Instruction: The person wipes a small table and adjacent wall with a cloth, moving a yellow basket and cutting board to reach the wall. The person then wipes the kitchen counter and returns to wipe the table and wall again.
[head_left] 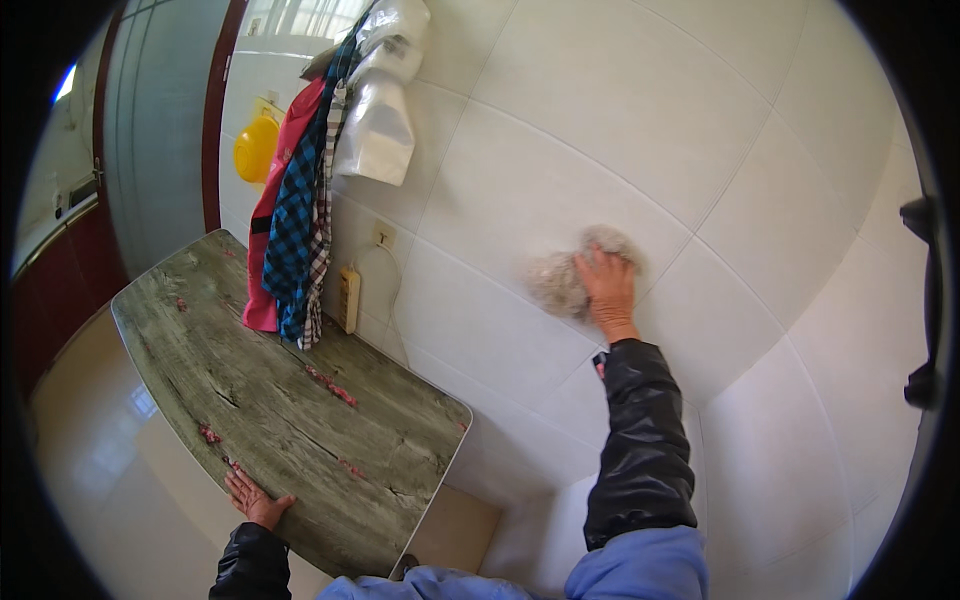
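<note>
Against the pale tiled wall on the right, your right hand lies over one fluffy, greyish-beige cloth, its fingers stretched up across it. The cloth shows as two bunched lobes, one to the left of your fingers and one behind them, both blurred; you cannot tell whether your fingertips pinch it or only press. Near and left, your left hand rests palm down on the near edge of the single table, fingers fanned wide, holding nothing. Both your forearms wear black sleeves.

At the table's far side you have three hanging cloth pieces, side by side: one pink, one blue-and-black checked, one dark-red-and-white checked. Just right of their upper part hang clear plastic bags, too overlapped to count; to their left is one yellow bowl-shaped thing. Below the bags you can see one wall socket, one pale cord and one yellowish power strip standing upright by the table's far edge.
</note>
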